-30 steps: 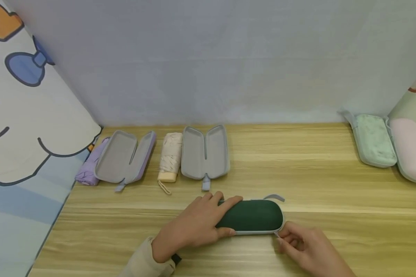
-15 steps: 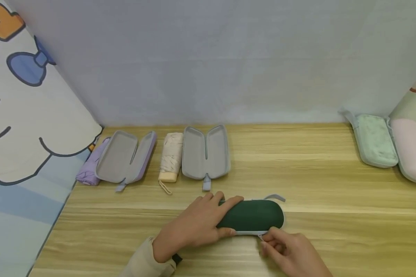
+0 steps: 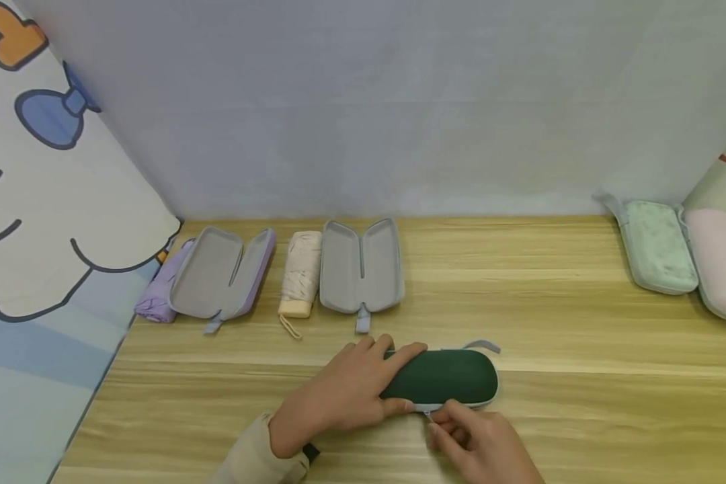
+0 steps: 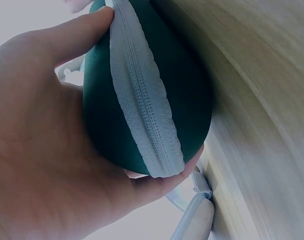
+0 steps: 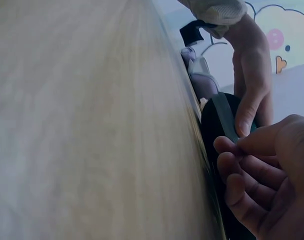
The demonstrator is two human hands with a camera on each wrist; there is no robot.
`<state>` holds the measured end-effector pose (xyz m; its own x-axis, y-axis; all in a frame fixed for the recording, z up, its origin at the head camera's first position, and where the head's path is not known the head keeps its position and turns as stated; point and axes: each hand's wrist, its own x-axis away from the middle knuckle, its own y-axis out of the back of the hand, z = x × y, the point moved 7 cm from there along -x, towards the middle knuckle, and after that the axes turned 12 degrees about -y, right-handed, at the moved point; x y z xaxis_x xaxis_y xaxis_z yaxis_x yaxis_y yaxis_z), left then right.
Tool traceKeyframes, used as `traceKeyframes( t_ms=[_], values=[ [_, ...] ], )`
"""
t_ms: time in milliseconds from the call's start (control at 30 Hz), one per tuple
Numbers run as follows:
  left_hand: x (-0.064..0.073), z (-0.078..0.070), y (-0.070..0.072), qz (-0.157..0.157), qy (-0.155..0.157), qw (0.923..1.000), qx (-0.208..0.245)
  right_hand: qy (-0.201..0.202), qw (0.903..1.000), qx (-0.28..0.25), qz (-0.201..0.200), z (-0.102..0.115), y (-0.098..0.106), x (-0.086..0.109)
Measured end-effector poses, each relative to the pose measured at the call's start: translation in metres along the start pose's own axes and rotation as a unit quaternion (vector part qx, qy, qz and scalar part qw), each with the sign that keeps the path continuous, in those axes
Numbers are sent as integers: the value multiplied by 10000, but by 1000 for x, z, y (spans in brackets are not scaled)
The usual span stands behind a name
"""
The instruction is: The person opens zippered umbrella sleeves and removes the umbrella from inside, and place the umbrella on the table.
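Observation:
A dark green zippered case (image 3: 444, 378) with a pale zipper band lies lengthwise on the wooden table. My left hand (image 3: 353, 380) grips its left end, fingers over the far side and thumb on the near edge. In the left wrist view the white zipper tape (image 4: 142, 95) runs down the case's rounded end beside the thumb. My right hand (image 3: 480, 437) pinches the small zipper pull (image 3: 427, 416) between thumb and forefinger on the near side, close to the left thumb. A grey strap (image 3: 482, 345) sticks out behind the case. Its inside is hidden.
Behind stand two spread-open cases with grey linings, one purple-backed (image 3: 208, 275), one (image 3: 341, 269) nearer the middle. A cream folded umbrella (image 3: 301, 272) lies between them, a purple folded bundle (image 3: 160, 289) at far left. Mint (image 3: 659, 249) and pink (image 3: 720, 262) cases sit back right.
My right hand has drawn the zipper pull leftward along the near edge, from the case's right corner to near the left thumb. My left hand stays in place on the case.

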<state>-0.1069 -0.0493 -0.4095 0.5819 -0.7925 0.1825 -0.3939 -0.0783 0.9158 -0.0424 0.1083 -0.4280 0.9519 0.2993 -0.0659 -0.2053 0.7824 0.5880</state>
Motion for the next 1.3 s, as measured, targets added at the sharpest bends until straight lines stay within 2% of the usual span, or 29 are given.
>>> traceKeyframes(
  t_ms=[133,367,567,800,1000,1167,1300],
  values=[
    [-1,0,0,-6,-6,10000,-7,48,10000,12,85,4,-4,-3],
    [0,-3,0,-52,-75,10000,-19,-42,9986,-233,482,9,-13,-7],
    [1,-4,0,-91,-71,9999,-40,-3,9968,-597,533,11,-17,-9],
    [0,-4,1,-108,-62,9999,-71,-219,9941,-820,674,7,-19,-9],
    [0,-3,0,-113,-25,9999,-89,-146,9916,-1001,803,3,-16,-9],
    [0,-2,0,-134,-27,9999,-71,-39,9895,-1258,710,4,-3,-13],
    [0,0,0,-137,-28,9999,60,196,9901,-1373,235,8,17,-15]
  ],
)
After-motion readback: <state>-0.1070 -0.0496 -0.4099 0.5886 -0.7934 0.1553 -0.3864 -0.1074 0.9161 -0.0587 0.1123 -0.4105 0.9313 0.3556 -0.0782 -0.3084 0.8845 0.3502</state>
